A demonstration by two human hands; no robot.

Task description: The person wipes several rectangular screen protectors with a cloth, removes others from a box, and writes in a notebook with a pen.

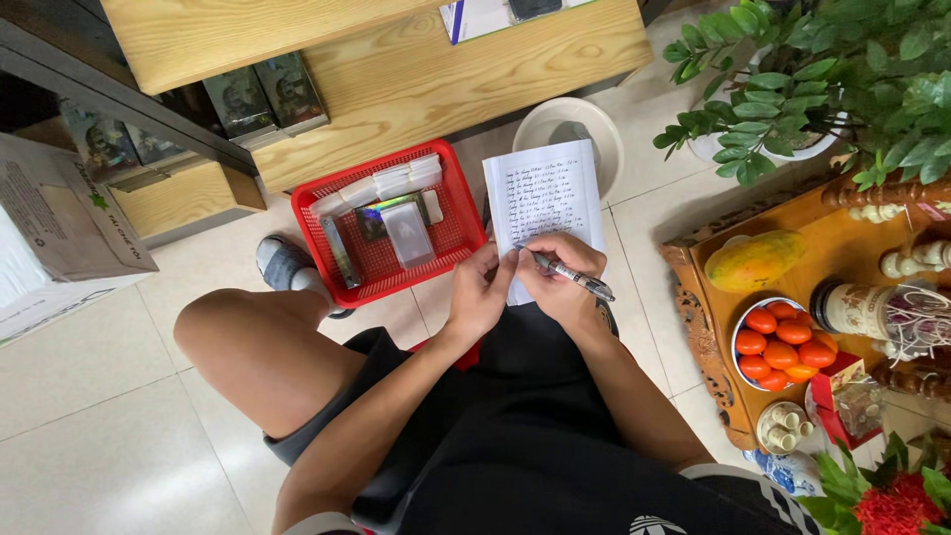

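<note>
Tiled pale floor fills the lower left of the frame, with wooden shelving across the top and a carved wooden tray at the right edge carrying a papaya and a bowl of small tomatoes. A seated person looks down at their own lap, bare knee at left. At frame centre a notepad, white sheets covered in handwriting, rests on the lap against the hands. The left hand has its fingers curled onto the pad's lower left edge, steadying it. The right hand pinches a pen between thumb and fingers, tip toward the paper. The pad looks light and floppy, with thin sheets that probably crease or tear easily, so it is best held flat along the bottom edge or supported underneath. The pen seems light, stiff and smooth, likely to slip unless pinched near the tip. Just above and left of the hands sits a red plastic basket of small clear packets. A leafy potted plant occupies the upper right.
</note>
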